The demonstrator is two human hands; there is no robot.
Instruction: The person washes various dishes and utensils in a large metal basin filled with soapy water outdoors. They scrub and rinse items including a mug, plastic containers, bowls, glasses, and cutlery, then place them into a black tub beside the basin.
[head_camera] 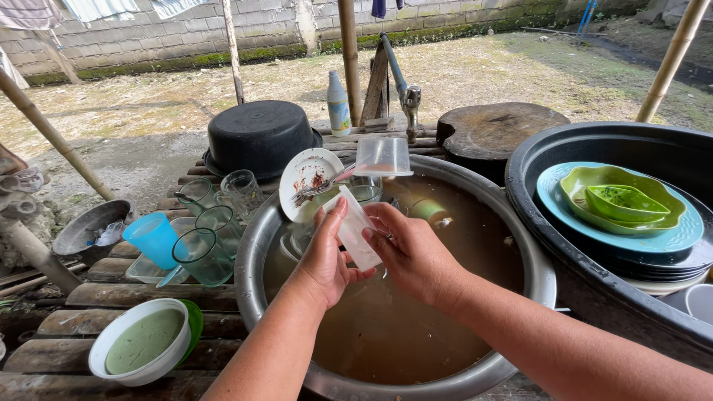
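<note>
Both hands, left hand and right hand, clasp a clear plastic cup between their fingers above the murky water of the metal basin.

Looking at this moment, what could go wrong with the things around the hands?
1. Both the left hand and the right hand hold a small clear cup over the murky water; wet, it might slip into the metal basin.
2. The dirty plate leans on the basin's rim and may slide in.
3. The glass tumblers crowd the slatted bench beside the left forearm; a bump could topple them.
</note>
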